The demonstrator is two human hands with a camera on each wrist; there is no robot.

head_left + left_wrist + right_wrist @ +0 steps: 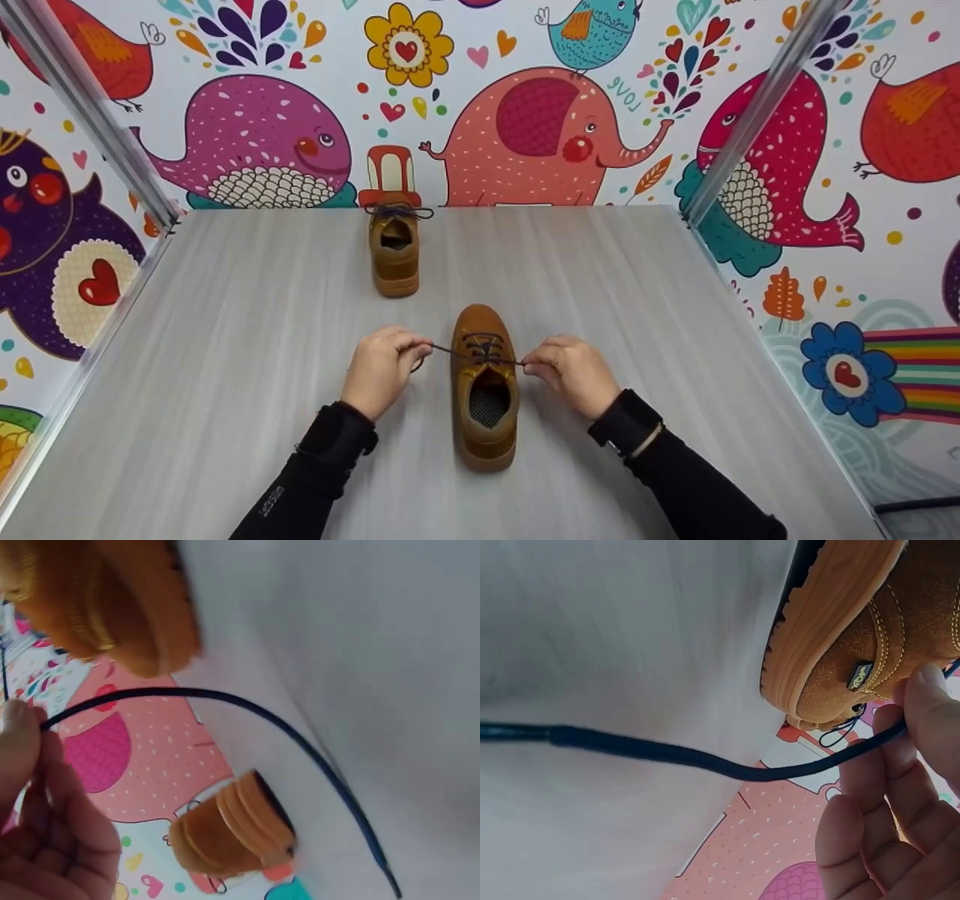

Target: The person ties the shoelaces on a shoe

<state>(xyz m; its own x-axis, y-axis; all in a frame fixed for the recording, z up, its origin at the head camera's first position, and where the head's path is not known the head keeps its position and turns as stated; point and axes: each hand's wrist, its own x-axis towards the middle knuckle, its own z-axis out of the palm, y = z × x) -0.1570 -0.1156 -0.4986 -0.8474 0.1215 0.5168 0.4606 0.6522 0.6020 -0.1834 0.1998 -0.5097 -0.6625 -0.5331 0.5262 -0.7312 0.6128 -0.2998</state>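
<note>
Between left grip and right grip, on the pale surface: brown near shoe, upright, toe away from the person, long axis pointing nearly straight out. Dark lace spans it from side to side at the throat, roughly square to that axis; judged the relation that matters. Each grip pinches the lace between thumb and fingers, a loose end trailing past the pinch. Right grip is nearer, just beside the shoe's edge; left stands a little farther off. Second shoe sits beyond, ahead and left, heel toward the person.

Unclear: whether strands cross or knot over the tongue. Left wrist view: near shoe blurred, cut off. Right wrist view: lace tip leaves frame.
</note>
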